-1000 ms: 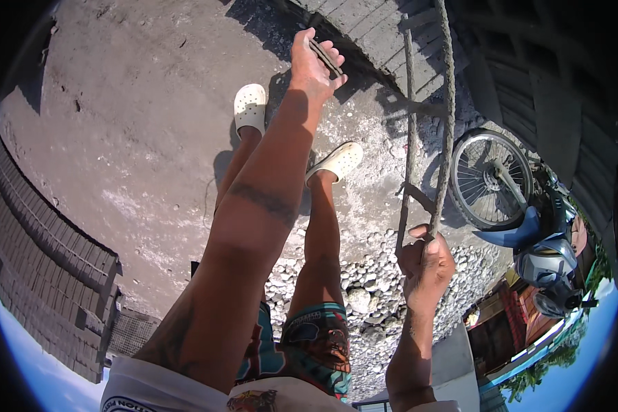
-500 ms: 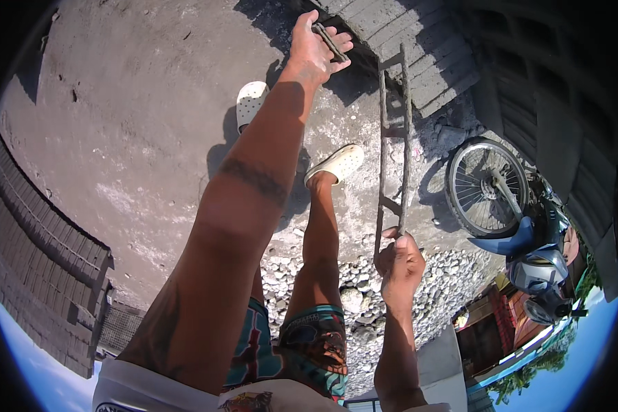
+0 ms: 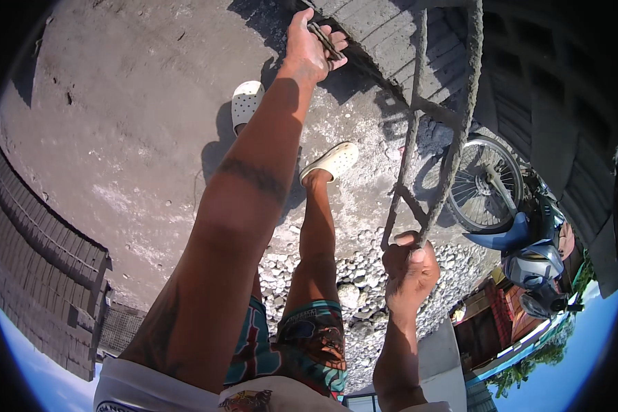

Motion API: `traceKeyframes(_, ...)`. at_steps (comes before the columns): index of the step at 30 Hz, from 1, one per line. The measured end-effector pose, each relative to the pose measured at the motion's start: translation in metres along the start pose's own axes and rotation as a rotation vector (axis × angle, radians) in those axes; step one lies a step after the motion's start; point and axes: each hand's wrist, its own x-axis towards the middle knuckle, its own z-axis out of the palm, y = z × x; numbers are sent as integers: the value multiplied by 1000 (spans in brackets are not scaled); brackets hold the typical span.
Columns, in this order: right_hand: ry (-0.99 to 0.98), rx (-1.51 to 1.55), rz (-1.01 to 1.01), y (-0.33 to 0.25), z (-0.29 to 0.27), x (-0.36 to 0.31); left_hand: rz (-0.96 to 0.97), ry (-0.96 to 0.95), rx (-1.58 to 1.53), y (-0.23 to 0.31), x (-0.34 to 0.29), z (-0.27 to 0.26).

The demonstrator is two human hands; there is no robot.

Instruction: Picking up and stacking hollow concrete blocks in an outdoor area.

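My left hand [image 3: 307, 51] reaches far out at the top, palm turned up and fingers partly curled. A short dark grimy bar [image 3: 325, 41], perhaps a doubled handle, lies across its fingers. My right hand [image 3: 410, 271] is closed around the near end of a ladder-shaped frame [image 3: 412, 130]. Two long rough rails joined by short crosspieces make up that frame, and it looks crusted with grey cement. It is raised off the ground, its far end running out of the upper edge of the view.
Rows of grey blocks [image 3: 384, 41] lie at the top, just beyond my left hand. White pebbles [image 3: 350, 295] cover the ground near my legs. A blue motorcycle [image 3: 508, 237] stands at the right, and more stacked grey blocks [image 3: 41, 275] are at the left.
The frame's far end has swung up and to the right, toward me, pivoting at my right hand. My right hand has shifted slightly right; the left stays nearly in place with the bar.
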Motion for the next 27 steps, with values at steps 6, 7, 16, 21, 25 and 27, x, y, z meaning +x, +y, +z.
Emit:
traceKeyframes(6, -111, -159, 418, 23, -5, 36, -50, -7, -28, -6, -6, 8)
traceKeyframes(7, -158, -250, 490, 32, -3, 36, -46, -7, -22, -5, -5, 4)
traceKeyframes(16, -19, 11, 13, -8, 3, 9, -44, -6, -30, 4, -3, -6)
traceKeyframes(21, -57, 16, 381, 0, -19, 37, -89, 44, -26, -6, 0, 6)
traceKeyframes(25, -36, 73, 56, -36, -6, 18, -76, 40, -43, 2, -4, 6)
traceKeyframes(27, -44, 117, 6, -31, -1, 23, -68, 67, -53, 3, -3, 8)
